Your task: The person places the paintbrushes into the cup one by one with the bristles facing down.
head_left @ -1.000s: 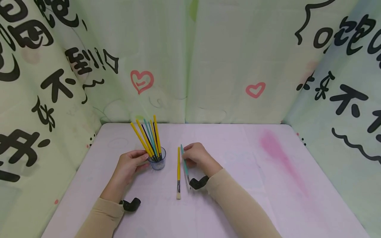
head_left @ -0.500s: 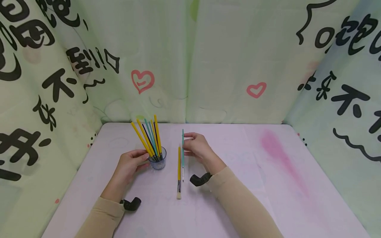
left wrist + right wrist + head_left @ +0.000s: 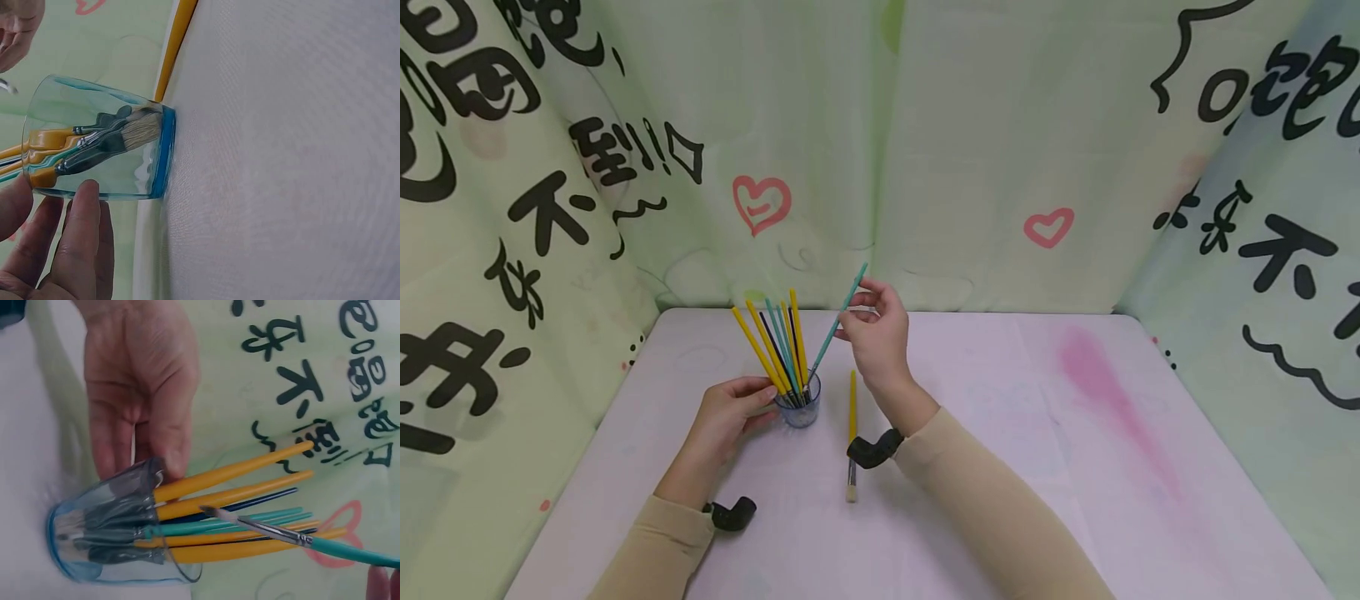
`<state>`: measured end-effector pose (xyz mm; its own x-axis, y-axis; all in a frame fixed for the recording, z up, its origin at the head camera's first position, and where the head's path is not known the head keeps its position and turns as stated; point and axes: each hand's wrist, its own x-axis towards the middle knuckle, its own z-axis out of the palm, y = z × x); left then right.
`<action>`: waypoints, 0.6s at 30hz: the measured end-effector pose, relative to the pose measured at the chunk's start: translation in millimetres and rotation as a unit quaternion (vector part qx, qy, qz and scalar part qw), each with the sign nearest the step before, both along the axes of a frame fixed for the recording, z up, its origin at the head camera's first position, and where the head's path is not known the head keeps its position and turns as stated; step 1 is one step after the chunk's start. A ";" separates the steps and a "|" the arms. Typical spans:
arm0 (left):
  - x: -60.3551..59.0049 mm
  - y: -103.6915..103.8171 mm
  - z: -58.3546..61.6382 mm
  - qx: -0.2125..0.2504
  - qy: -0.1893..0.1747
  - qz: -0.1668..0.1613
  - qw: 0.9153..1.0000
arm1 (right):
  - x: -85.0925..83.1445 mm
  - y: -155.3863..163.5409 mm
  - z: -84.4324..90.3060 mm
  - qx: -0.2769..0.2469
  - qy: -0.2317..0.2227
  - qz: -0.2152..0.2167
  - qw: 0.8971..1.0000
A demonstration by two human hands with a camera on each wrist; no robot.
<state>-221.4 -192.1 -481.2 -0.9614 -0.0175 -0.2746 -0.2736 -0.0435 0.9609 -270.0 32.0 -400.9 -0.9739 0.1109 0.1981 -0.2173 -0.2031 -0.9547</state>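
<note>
Nearest the camera on the pale table (image 3: 970, 517): two beige sleeves, each with a black wrist mount. Just ahead, a yellow brush (image 3: 852, 433) lying flat, bristles toward the viewer, partly crossed by the right wrist mount.

Further in, left hand (image 3: 724, 417) wrapped around the side of a clear blue-tinted cup (image 3: 798, 407), fingers curled against the glass, holding it upright. Inside the cup, a fan of yellow, teal and dark brushes (image 3: 775, 346), handles up and leaning left.

Above and just right of the cup, right hand (image 3: 872, 333) raised off the table, fingertips pinching a teal brush (image 3: 837, 323) near its upper end; brush slanted, tip pointing down at the cup's mouth.

Only from the left wrist: bristle heads (image 3: 134, 134) pressed against the cup's thick blue base (image 3: 164, 153), fingers (image 3: 81, 244) lying along the cup's wall.

Only from the right wrist: teal brush's fine tip (image 3: 209, 511) at the rim, among the other handles, metal ferrule (image 3: 272, 530) still outside the cup; left palm (image 3: 140, 375) seen behind the glass.

Farthest back, green curtains (image 3: 880, 142) with red hearts and black lettering.
</note>
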 end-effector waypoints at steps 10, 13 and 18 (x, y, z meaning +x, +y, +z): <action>0.8 -1.2 0.8 -0.006 0.001 0.002 1.000 | -2.8 -19.3 -21.5 0.167 0.058 0.027 0.984; 0.7 -0.8 1.1 -0.011 -0.001 0.003 1.000 | -4.3 -22.4 -29.0 0.204 0.050 0.034 0.977; 1.0 0.6 1.9 -0.014 -0.001 0.006 1.000 | -6.2 -26.3 -39.4 0.243 0.042 0.048 0.968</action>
<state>-220.4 -191.5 -479.2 -0.9603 -0.0360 -0.2767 -0.2762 -0.0190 0.9609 -276.2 5.7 -440.3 -0.9535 -0.1045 0.2827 -0.3001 0.2425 -0.9226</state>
